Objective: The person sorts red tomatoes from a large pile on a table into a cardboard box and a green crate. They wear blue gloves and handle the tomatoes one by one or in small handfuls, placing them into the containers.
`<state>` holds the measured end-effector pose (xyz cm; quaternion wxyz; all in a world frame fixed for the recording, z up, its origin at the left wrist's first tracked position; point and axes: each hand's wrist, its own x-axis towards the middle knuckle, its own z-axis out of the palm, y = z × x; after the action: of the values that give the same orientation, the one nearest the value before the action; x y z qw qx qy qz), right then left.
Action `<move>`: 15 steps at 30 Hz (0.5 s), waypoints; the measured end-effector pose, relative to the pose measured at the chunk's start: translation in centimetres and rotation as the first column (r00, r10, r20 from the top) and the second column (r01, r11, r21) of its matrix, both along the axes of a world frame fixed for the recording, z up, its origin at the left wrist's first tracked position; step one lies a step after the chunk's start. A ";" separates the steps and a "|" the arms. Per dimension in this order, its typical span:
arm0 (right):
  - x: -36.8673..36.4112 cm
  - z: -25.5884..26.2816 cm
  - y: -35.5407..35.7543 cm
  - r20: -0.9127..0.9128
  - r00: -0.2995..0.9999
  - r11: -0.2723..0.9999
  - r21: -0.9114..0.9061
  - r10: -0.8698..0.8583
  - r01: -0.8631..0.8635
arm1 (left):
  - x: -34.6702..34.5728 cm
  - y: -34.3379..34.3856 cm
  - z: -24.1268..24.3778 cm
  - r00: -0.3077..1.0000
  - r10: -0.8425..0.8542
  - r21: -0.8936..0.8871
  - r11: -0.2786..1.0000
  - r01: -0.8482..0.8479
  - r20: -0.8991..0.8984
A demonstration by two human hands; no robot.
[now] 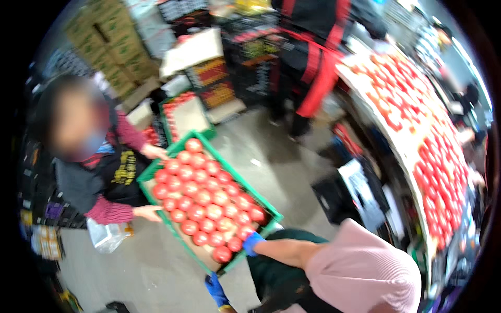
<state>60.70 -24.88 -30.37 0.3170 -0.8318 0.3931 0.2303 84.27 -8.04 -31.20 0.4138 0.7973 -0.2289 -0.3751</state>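
A green crate (246,187) full of red tomatoes (203,197) on a cardboard-coloured lining is held tilted across the view. My right hand (253,243), in a blue glove, grips its near end, with fingers over the rim beside the tomatoes. At the crate's lower corner is my left hand (216,290), also blue-gloved, its fingers at the rim; its grip is partly hidden. Opposite me, a person in a dark apron holds the crate's far part with two bare hands, one hand (154,152) at the upper corner and the other (148,213) along the lower side.
Red tomatoes cover a long display table (411,172) at right. Black crates (336,195) stand beside it. Another green crate (190,117), partly filled, sits near stacked cartons (213,84). A person in black and red (309,58) stands behind. A clear plastic bag (105,234) lies left.
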 end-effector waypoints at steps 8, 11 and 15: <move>-8.3 13.7 13.6 -0.005 0.999 0.995 -0.087 0.041 -0.042 | -5.3 7.1 10.8 0.950 -0.198 -0.077 0.972 0.223 0.243; -12.4 19.8 18.6 0.073 0.993 0.995 -0.030 -0.094 0.096 | -8.1 9.3 18.4 0.940 -0.292 -0.138 0.938 0.318 0.178; -19.9 24.2 24.8 0.177 0.960 0.968 -0.089 -0.217 0.235 | -14.9 12.1 24.1 0.906 -0.373 -0.091 0.914 0.397 0.201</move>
<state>40.80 -0.11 -6.20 0.3271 -0.8137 0.4698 0.1008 69.35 4.04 -7.07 0.3601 0.7382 -0.4420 -0.3607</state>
